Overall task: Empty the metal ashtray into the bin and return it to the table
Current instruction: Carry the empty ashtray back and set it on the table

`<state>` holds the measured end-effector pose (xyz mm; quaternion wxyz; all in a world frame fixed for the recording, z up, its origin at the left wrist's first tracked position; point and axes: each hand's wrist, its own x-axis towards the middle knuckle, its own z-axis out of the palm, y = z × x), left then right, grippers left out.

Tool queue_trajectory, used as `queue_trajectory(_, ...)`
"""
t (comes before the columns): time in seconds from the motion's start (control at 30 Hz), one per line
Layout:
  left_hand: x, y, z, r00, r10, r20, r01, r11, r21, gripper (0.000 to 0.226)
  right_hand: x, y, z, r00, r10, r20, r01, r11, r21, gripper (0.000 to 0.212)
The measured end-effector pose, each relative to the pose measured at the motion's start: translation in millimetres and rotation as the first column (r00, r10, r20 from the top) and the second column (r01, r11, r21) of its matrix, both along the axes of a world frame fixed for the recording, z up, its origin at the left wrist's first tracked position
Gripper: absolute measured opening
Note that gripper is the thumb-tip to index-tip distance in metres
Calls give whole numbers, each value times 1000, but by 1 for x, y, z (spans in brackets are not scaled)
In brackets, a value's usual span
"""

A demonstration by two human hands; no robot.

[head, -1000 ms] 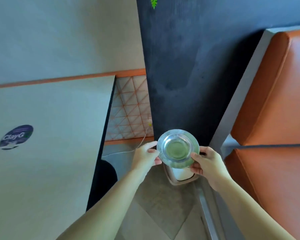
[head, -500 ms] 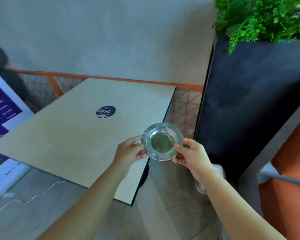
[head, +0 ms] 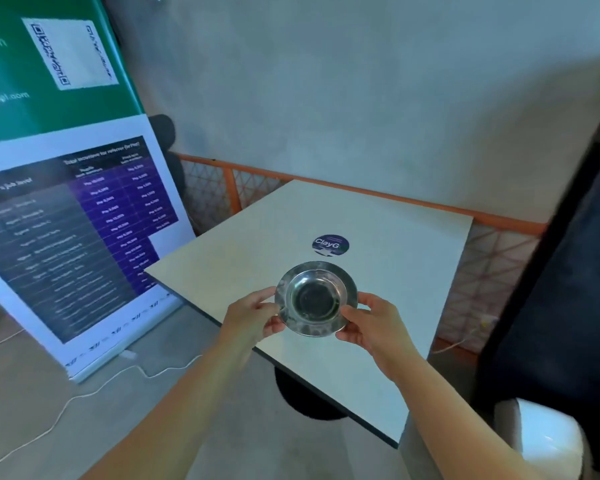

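The round metal ashtray (head: 316, 298) is held level over the near part of the pale square table (head: 406, 258), its bowl facing up and looking bare. My left hand (head: 253, 315) pinches its left rim and my right hand (head: 371, 322) pinches its right rim. Whether the ashtray touches the tabletop I cannot tell. The white bin (head: 541, 441) stands on the floor at the lower right, partly cut off by the frame edge.
A round ClayG sticker (head: 330, 244) lies on the table just beyond the ashtray. A printed banner stand (head: 73, 230) leans at the left. An orange mesh fence (head: 492, 258) runs behind the table. A black planter wall (head: 568, 271) rises at the right. A white cable (head: 94, 393) trails on the floor.
The view has swung left from the bin and planter to the table. Both hands have carried the ashtray from above the bin to over the tabletop.
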<state>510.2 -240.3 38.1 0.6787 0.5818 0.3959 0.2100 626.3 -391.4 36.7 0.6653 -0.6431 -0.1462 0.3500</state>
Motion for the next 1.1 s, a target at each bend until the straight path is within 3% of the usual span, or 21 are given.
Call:
queue_trajectory(0.3, -48, 167, 8, 998, -69, -8, 69, 995, 66, 37, -59, 162, 0, 997, -69, -34, 69, 998, 11, 32)
queue_trajectory(0.53, -36, 271, 0, 987, -146, -70, 150, 987, 64, 36, -61, 263, -17, 985, -154, -77, 154, 988, -13, 32)
queue_trajectory(1.1, 177, 487, -47, 951, -298, -84, 296, 955, -30, 39, 131, 475, -60, 911, -412, -2, 405, 898, -171, 39)
